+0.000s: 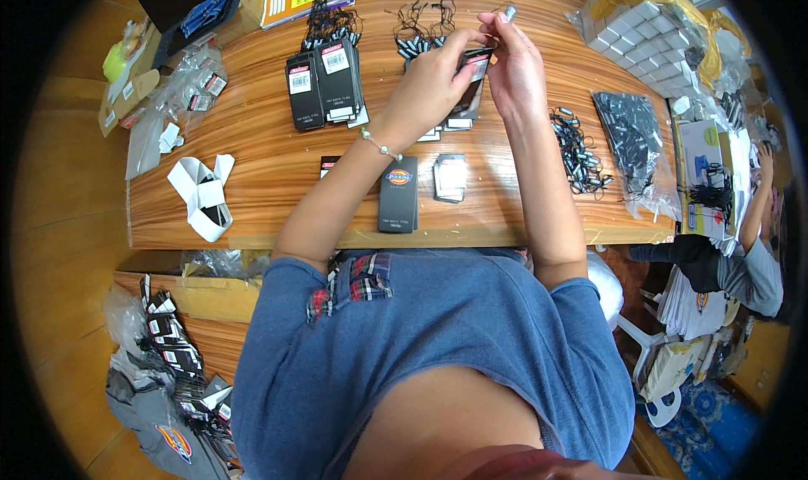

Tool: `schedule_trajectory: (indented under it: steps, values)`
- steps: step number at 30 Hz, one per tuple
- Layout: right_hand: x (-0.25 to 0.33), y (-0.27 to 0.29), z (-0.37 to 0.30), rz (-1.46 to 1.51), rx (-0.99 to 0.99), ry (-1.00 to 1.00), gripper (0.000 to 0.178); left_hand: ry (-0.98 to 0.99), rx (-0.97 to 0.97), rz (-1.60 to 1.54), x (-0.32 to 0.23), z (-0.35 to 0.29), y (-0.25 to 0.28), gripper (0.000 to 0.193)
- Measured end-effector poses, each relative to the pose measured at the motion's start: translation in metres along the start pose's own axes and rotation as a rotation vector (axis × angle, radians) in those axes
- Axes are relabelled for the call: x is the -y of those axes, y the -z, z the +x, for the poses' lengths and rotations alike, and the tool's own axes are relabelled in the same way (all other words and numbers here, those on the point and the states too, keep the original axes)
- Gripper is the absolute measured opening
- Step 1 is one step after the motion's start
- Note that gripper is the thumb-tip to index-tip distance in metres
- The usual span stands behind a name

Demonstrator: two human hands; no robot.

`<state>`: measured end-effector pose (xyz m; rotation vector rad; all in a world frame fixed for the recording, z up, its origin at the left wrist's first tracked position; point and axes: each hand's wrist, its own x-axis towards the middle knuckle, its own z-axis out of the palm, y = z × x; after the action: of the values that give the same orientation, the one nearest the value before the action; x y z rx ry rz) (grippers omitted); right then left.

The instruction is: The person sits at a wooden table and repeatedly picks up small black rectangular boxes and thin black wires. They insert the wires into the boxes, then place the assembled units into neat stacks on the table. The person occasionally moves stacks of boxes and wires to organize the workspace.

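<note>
Over the far middle of the table, my left hand pinches a black hang tag with a red strip. Beside it, my right hand is raised with its fingers closed on the small pale end piece of a tag string. The thin cord between the hands is hard to make out. Under my hands lies a pile of strung tags, partly hidden, its looped black strings spread behind. Nearer me sit a stack of black hang tags and a stack of small white labels.
Finished-looking tag stacks stand left of my hands. Loose tag strings and a plastic bag of strings lie right. A white paper strip curls at left. Small white boxes fill the far right corner. Another person works at right.
</note>
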<state>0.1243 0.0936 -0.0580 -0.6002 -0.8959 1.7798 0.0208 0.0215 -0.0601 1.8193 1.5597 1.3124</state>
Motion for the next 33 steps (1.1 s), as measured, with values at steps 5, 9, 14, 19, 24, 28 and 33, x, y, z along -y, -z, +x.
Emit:
schedule_trajectory:
  steps: [5,9,14,19,24,28,33]
  values:
    - [0.004,0.009,0.026,-0.205,0.048,-0.060,0.029,0.210,0.026,-0.415,0.035,0.007,-0.007,0.024]
    - [0.005,0.037,0.087,-0.086,0.200,-0.112,0.027,0.377,0.058,-0.623,0.056,0.012,-0.013,0.024]
    - [-0.004,0.030,0.082,0.020,0.335,0.046,0.026,0.594,-0.100,-1.020,0.048,0.012,-0.019,0.024]
    - [-0.021,0.016,0.055,-0.015,0.146,0.274,0.026,0.480,-0.125,-1.064,0.039,0.018,-0.036,0.027]
    - [-0.003,0.024,0.078,-0.165,0.145,0.282,0.026,0.479,-0.102,-0.736,0.057,0.016,-0.024,0.026]
    - [0.008,0.026,0.097,-0.295,0.222,0.194,0.025,0.377,-0.018,-0.526,0.069,0.010,-0.031,0.026]
    - [0.006,0.014,0.110,-0.499,0.318,0.010,0.027,0.398,-0.070,-0.285,0.086,0.009,-0.032,0.027]
